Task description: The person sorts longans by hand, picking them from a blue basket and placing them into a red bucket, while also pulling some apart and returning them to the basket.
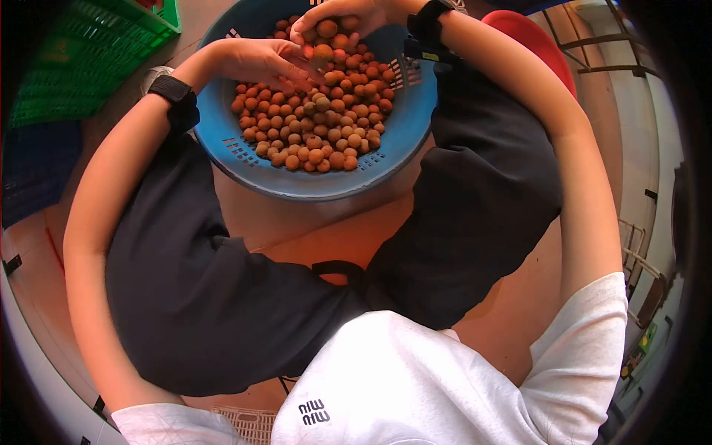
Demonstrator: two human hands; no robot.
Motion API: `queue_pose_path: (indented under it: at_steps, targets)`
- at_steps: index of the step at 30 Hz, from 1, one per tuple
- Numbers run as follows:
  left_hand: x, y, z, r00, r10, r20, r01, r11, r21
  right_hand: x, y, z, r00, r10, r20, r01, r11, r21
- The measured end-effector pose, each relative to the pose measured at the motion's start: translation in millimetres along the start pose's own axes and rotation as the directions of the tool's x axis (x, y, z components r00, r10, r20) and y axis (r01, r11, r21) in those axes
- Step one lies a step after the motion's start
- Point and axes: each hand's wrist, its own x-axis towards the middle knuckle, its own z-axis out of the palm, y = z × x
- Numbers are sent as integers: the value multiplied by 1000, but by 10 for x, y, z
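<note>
A blue plastic basin [311, 185] with slotted sides holds a heap of small round brown fruits [319, 141] that look like longans. My left hand [271, 63] reaches over the heap from the left, its fingers stretched out and apart above the fruit. At the far side of the basin, my right hand [337, 13] curls around a few of the longans [326, 29]. Another longan [322, 55] shows between the two hands, close to my left fingertips. Part of my right hand is cut off by the top edge of the view.
Green plastic crates [81, 59] stand at the upper left, with a dark blue one [41, 174] below. A red round tub [534, 44] is behind my right forearm. My legs [475, 200] flank the basin. A metal rack [612, 37] stands at the upper right.
</note>
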Motion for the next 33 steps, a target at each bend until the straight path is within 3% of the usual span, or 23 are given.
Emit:
queue_pose_path:
  at_steps: [3,6,9,12,15,18,21,27,28,30,31,33]
  targets:
    - [106,-152,-53,997,71,37,-66,991,-112,-38,-43,119,981,11,-193,-22,998,-54]
    - [119,-216,-94,994,69,-81,-71,997,-28,8,-11,77,985,-10,-175,0,998,-57]
    - [-18,-85,-24,992,53,-117,-33,986,164,-14,-34,222,949,-34,-312,9,997,-81]
    - [-30,-121,-35,987,85,-135,-61,983,173,26,6,49,990,9,-141,-19,997,-70]
    - [-40,-100,36,965,159,-208,-130,980,147,40,1,77,987,79,-140,-85,996,-38]
    - [-29,-100,45,958,124,-258,-86,985,152,46,-25,135,973,83,-216,-94,995,-43]
    - [41,-151,22,948,218,-230,-158,954,253,61,-11,111,976,76,-206,-85,996,-32]
    - [31,-88,49,972,168,-167,-52,840,539,71,3,27,997,65,-44,-64,998,9]
    - [-6,-65,17,963,150,-222,19,788,616,64,-13,77,992,46,-118,-48,999,-17]
    - [-136,-5,-76,935,117,-335,181,655,733,30,-23,204,968,-5,-252,-13,997,-70]
    - [-183,-74,-371,951,248,-187,94,342,935,44,-17,170,981,20,-192,-31,998,-54]
    - [-555,31,-620,822,195,-535,369,534,761,83,-15,87,997,60,-57,-62,998,-33]
